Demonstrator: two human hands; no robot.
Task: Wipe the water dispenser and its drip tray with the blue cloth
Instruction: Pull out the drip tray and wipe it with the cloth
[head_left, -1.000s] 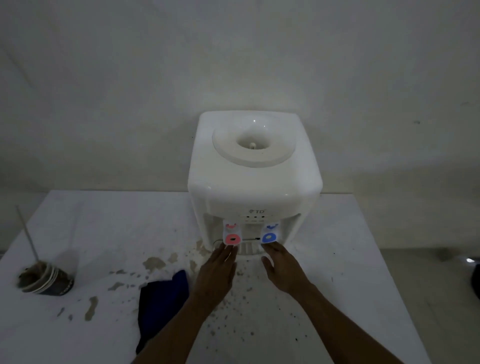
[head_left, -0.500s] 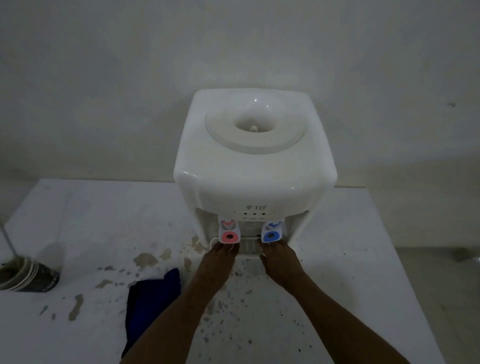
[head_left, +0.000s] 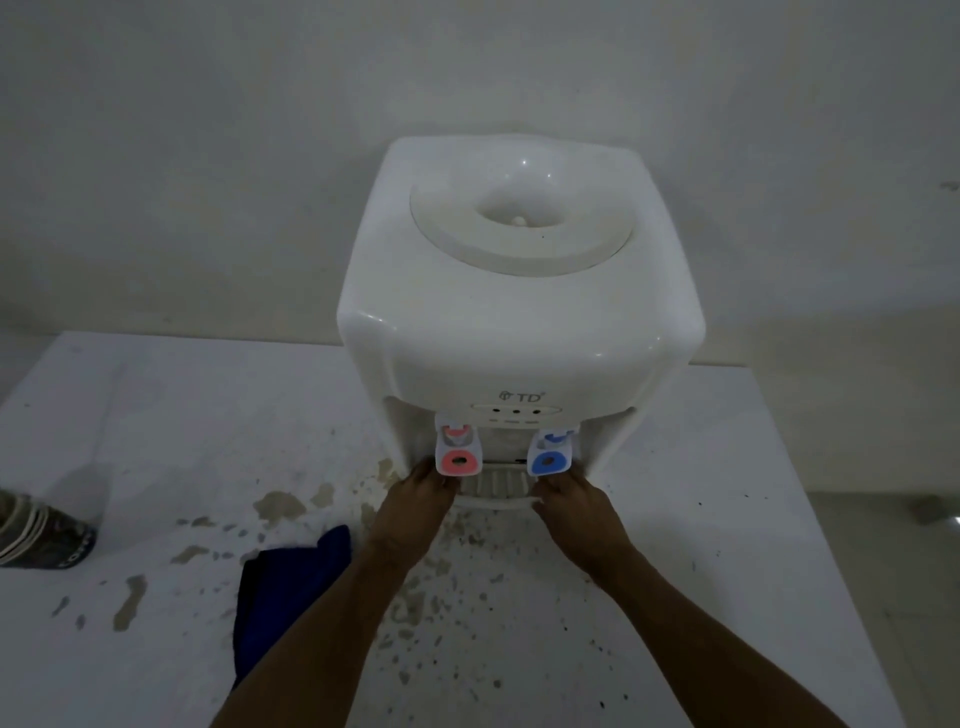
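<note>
L hand (head_left: 410, 512), R hand (head_left: 577, 512) grip drip tray (head_left: 494, 487) ends

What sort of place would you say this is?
Probably a plain pantry or break corner: a tabletop water dispenser stands on a stained white table against a bare wall, with a cup nearby.

taps (head_left: 460, 458) over drip tray (head_left: 494, 487) (tight), cloth (head_left: 291, 587) left

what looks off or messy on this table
Brown splotches and specks are spattered across the white table in front of the water dispenser, beside the blue cloth, like a spill.
</note>
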